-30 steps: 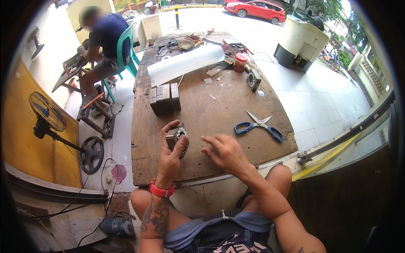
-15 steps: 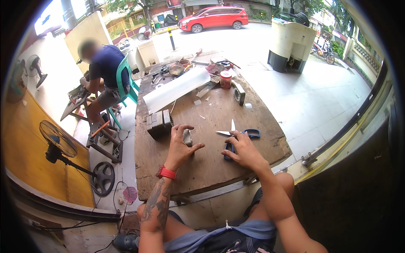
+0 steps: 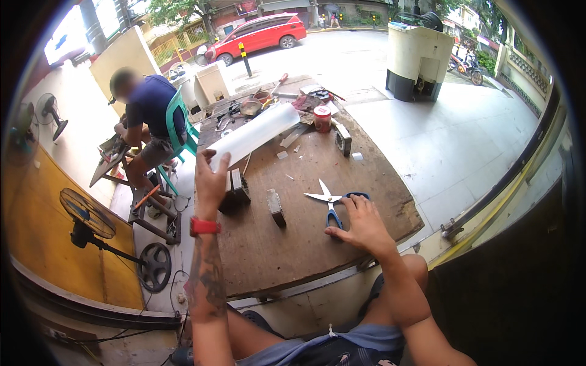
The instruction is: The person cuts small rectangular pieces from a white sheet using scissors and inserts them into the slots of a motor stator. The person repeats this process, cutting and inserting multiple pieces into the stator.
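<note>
At the table's left, my left hand [image 3: 212,183] is raised, thumb and fingers apart around the near end of a roll of translucent plastic sheet [image 3: 259,135]; I cannot tell whether they touch it. My right hand [image 3: 366,227] is open, palm down, over the blue handles of the scissors [image 3: 329,199], whose blades are spread on the wood. The thumb lies beside the lower handle loop, the fingers beside the upper one. Between my hands stands a small grey block [image 3: 276,208]. A larger dark block with a pale top [image 3: 235,190] is beside my left wrist.
Farther along the wooden table [image 3: 311,256] are a red-lidded jar [image 3: 322,119], another block [image 3: 343,140], plastic scraps and jumbled tools. A person [image 3: 146,110] sits on a green chair at left, near a standing fan [image 3: 88,213]. A red car [image 3: 262,35] is on the street.
My left hand has moved left and away from me, from the small grey block to the plastic roll. My right hand has shifted slightly right, staying by the scissors. The red car has moved left.
</note>
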A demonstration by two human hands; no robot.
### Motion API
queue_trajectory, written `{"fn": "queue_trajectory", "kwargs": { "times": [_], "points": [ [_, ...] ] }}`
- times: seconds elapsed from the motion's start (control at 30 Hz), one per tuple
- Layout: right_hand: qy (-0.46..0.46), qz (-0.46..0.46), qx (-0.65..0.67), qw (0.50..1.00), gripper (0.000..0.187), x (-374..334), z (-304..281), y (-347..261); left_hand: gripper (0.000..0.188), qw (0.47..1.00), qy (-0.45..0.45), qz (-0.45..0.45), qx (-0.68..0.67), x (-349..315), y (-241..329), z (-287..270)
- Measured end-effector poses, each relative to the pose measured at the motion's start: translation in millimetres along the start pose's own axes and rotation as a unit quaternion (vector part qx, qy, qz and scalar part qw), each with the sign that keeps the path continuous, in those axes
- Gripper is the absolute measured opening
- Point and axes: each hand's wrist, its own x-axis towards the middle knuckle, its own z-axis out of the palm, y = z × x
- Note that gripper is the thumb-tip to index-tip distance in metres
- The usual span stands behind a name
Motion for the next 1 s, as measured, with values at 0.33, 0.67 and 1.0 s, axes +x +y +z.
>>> {"fn": "queue_trajectory", "kwargs": {
  "times": [0.33,0.67,1.0],
  "points": [
    [0.003,-0.027,0.021,0.999,0.077,4,7,9,0.042,0.982,-0.097,-0.161,0.025,111,-96,17],
    [0.031,0.009,0.128,0.991,0.095,8,-9,4,0.046,0.954,0.029,0.114,-0.276,67,120,-74],
    [0.019,-0.04,0.723,0.69,0.111,58,-42,-3,0.054,0.903,-0.101,-0.035,-0.416,-2,167,-83]
  ]
}}
